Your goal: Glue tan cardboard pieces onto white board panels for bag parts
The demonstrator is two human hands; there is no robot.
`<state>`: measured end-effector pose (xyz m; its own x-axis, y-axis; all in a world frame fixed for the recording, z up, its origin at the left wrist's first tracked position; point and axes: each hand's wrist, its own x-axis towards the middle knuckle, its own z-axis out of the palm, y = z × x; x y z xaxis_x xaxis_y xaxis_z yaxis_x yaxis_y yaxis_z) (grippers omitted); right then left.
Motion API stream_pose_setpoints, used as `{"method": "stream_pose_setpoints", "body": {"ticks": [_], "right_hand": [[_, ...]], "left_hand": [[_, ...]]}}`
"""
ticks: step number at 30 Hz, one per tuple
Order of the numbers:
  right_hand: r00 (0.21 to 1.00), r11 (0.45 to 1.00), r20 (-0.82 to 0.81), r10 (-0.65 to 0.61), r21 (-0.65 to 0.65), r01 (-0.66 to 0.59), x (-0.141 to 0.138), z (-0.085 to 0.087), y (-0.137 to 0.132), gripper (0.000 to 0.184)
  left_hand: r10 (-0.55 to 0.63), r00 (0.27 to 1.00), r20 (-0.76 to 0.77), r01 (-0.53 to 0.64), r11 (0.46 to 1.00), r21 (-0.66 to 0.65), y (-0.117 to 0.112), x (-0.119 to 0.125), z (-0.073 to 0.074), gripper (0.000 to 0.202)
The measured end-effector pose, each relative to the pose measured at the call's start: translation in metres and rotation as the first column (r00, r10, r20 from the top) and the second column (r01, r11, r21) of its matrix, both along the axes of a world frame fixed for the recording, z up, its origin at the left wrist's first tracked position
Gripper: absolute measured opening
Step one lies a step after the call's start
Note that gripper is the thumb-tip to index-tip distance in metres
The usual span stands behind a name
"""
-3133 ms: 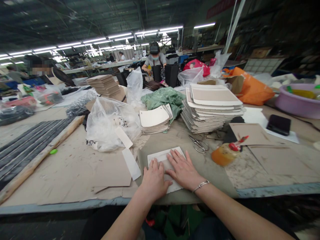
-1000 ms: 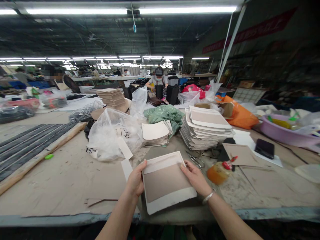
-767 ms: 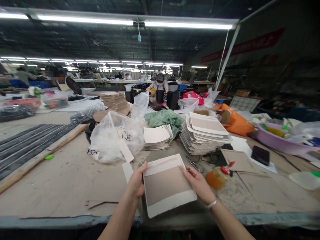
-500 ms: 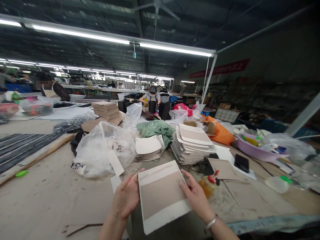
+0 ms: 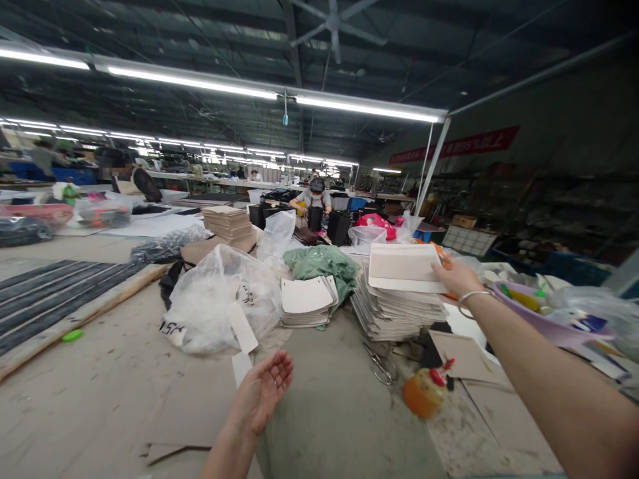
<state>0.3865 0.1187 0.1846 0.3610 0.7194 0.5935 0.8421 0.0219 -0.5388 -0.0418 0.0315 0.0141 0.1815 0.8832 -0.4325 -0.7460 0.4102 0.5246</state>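
With my right hand [image 5: 455, 274] I grip the right edge of a beige and white panel [image 5: 403, 267], at the top of the tall stack of similar panels [image 5: 387, 313]. Whether the panel rests fully on the stack I cannot tell. My left hand [image 5: 267, 389] is raised above the table, palm up and fingers loosely curled apart, holding nothing. Left of the tall stack lies a smaller stack of white panels [image 5: 305, 295]. A pair of scissors [image 5: 380, 366] lies on the table in front of the tall stack, near a jar of orange liquid with a red top [image 5: 423, 392].
A clear plastic bag [image 5: 219, 299] and a green bag [image 5: 322, 266] sit behind my left hand. To the right is a purple basin [image 5: 544, 316] with items in it. Flat board pieces [image 5: 464, 356] lie by the jar. Other people [image 5: 315, 193] work farther back.
The panel has gone from between both hands to the tall stack, carried by my right hand. My left hand has let go of it. The scissors now show on the table.
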Motion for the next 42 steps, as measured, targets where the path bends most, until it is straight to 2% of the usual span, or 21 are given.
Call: {"method": "stream_pose_setpoints", "body": {"ticks": [3,6,9,11,13,16,21,23,25,28,30,32,33,35,37,39,40,42], "right_hand": [[0.966,0.998,0.257,0.003,-0.057,0.012,-0.030,-0.015,0.004,0.044],[0.832,0.980,0.517,0.200,-0.105,-0.170,-0.091,-0.045,-0.003,0.044],[0.697,0.919,0.599,0.393,-0.233,-0.318,-0.155,-0.079,-0.006,0.044],[0.630,0.903,0.647,0.429,-0.282,-0.325,-0.188,-0.099,0.000,0.044],[0.603,0.906,0.677,0.423,-0.299,-0.299,-0.211,-0.118,0.013,0.045],[0.588,0.893,0.674,0.447,-0.368,-0.258,-0.231,-0.142,0.041,0.050],[0.552,0.843,0.643,0.531,-0.468,-0.267,-0.242,-0.169,0.080,0.062],[0.533,0.826,0.637,0.557,-0.492,-0.275,-0.242,-0.173,0.089,0.060],[0.497,0.800,0.631,0.596,-0.520,-0.299,-0.240,-0.171,0.096,0.050],[0.432,0.760,0.626,0.649,-0.557,-0.335,-0.234,-0.157,0.095,0.029],[0.431,0.771,0.639,0.637,-0.544,-0.332,-0.231,-0.143,0.083,0.030],[0.481,0.823,0.667,0.568,-0.460,-0.333,-0.227,-0.129,0.059,0.035],[0.510,0.847,0.677,0.530,-0.405,-0.344,-0.225,-0.125,0.042,0.037],[0.554,0.869,0.676,0.486,-0.306,-0.389,-0.218,-0.125,-0.001,0.038],[0.576,0.858,0.647,0.499,-0.279,-0.431,-0.207,-0.136,-0.050,0.039],[0.584,0.832,0.603,0.543,-0.294,-0.470,-0.195,-0.156,-0.102,0.041],[0.578,0.811,0.578,0.577,-0.318,-0.492,-0.191,-0.166,-0.127,0.042],[0.562,0.759,0.513,0.649,-0.392,-0.520,-0.189,-0.185,-0.175,0.040]], "left_hand": [[0.044,0.999,-0.008,-0.044,0.999,0.007,0.001,-0.004,0.005,0.009],[0.125,0.992,0.001,-0.125,0.992,0.031,0.000,-0.009,0.008,0.009],[0.189,0.982,0.031,-0.190,0.982,0.023,-0.002,-0.009,0.011,0.009],[0.197,0.979,0.052,-0.198,0.980,0.007,-0.002,-0.010,0.013,0.010],[0.207,0.975,0.078,-0.208,0.978,-0.006,-0.002,-0.013,0.015,0.010],[0.294,0.946,0.140,-0.296,0.955,-0.004,0.001,-0.029,0.023,0.010],[0.498,0.834,0.239,-0.519,0.854,0.029,0.005,-0.071,0.037,0.013],[0.523,0.816,0.245,-0.547,0.836,0.039,0.006,-0.081,0.039,0.012],[0.520,0.819,0.243,-0.544,0.838,0.040,0.007,-0.084,0.038,0.010],[0.490,0.836,0.247,-0.512,0.858,0.029,0.008,-0.078,0.036,0.009],[0.478,0.850,0.222,-0.499,0.866,0.046,0.008,-0.072,0.036,0.008],[0.495,0.857,0.143,-0.512,0.848,0.134,0.006,-0.070,0.038,0.004],[0.525,0.847,0.086,-0.531,0.824,0.200,0.006,-0.072,0.040,0.001],[0.629,0.777,-0.025,-0.587,0.738,0.333,0.004,-0.078,0.045,0.006],[0.731,0.678,-0.079,-0.647,0.644,0.409,0.003,-0.087,0.049,0.009],[0.777,0.622,-0.093,-0.677,0.594,0.436,0.003,-0.091,0.051,0.012],[0.774,0.625,-0.104,-0.667,0.598,0.445,0.003,-0.089,0.050,0.013],[0.719,0.671,-0.182,-0.583,0.663,0.470,0.002,-0.077,0.047,0.017]]}}
